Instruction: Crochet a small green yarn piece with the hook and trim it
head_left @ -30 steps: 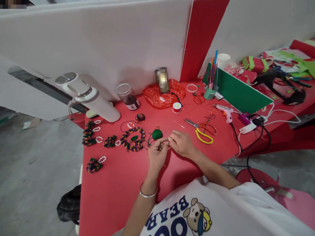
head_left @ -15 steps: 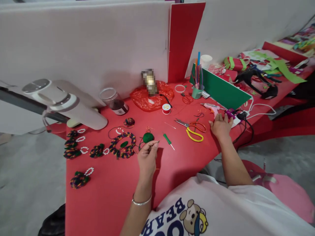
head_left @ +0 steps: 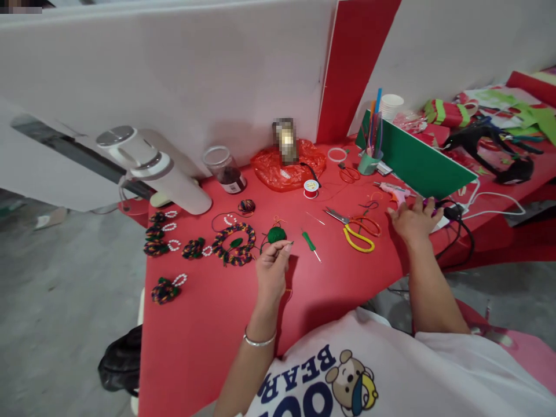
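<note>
Yarn [head_left: 277, 234], green and balled, lies at centre frame just above the left hand [head_left: 271, 266], which pinches a dark bit [head_left: 292, 242]; at frame right, the right hand [head_left: 413, 223] spreads beside the glue gun [head_left: 397, 193].

Your station is a red table [head_left: 195, 359]. In front of you stands a white partition [head_left: 174, 75]; a red panel [head_left: 354, 75] rises at the table's rear edge. Observe the grey floor [head_left: 65, 289] on your left. A pink seat [head_left: 532, 353] shows partly at your lower right. Soft light casts faint shadows.
</note>
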{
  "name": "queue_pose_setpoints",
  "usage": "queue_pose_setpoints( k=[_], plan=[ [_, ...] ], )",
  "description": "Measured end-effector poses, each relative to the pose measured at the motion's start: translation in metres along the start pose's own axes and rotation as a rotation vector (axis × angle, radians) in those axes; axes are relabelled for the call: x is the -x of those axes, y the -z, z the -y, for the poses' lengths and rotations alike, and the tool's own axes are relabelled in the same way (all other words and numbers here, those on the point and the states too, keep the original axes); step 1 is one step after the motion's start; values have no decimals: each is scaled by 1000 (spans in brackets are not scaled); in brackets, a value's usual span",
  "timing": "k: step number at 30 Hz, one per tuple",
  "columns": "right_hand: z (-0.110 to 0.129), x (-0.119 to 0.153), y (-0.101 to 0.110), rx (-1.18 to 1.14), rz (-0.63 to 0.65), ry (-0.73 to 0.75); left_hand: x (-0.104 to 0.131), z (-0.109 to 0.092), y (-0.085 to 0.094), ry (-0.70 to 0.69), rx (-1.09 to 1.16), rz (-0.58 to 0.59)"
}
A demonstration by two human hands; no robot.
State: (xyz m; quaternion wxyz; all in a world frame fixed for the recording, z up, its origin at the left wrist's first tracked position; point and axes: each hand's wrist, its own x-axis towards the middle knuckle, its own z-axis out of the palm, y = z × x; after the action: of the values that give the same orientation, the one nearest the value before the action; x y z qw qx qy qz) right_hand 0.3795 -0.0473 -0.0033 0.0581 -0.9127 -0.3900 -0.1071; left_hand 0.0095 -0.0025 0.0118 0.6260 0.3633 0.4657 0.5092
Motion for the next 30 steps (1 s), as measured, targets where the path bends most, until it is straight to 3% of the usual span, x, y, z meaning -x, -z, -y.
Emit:
queue_pose_setpoints(
  k=[3, 5, 7, 9, 11, 13, 17, 22, 24, 30],
  plan=[
    [29, 16, 13, -193, -108, 29, -1, -1, 1, 35, 60, 11],
    [60, 32, 26, -530, -79, 153, -1, -1, 1, 76, 93, 21],
    [95, 53, 39, -924, 60, 252, -1, -1, 1, 105, 107, 22],
    [129, 73, 50, -1178, 259, 391, -1, -2, 1, 111, 116, 12],
    [156, 90, 56, -1315, 433, 527, -1, -3, 2, 103, 123, -2],
    [175, 101, 58, -1372, 480, 622, -2, -4, 3, 99, 120, -4],
    [192, 108, 52, -1379, 491, 740, -3, -4, 3, 119, 106, 8],
    [195, 107, 46, -1139, 308, 865, -3, -2, 1, 183, 100, 16],
    [195, 106, 44, -1081, 306, 886, -4, -3, 1, 215, 128, 44],
    [195, 106, 36, -1304, 401, 854, -8, -4, 5, 246, 209, 76]
  ],
)
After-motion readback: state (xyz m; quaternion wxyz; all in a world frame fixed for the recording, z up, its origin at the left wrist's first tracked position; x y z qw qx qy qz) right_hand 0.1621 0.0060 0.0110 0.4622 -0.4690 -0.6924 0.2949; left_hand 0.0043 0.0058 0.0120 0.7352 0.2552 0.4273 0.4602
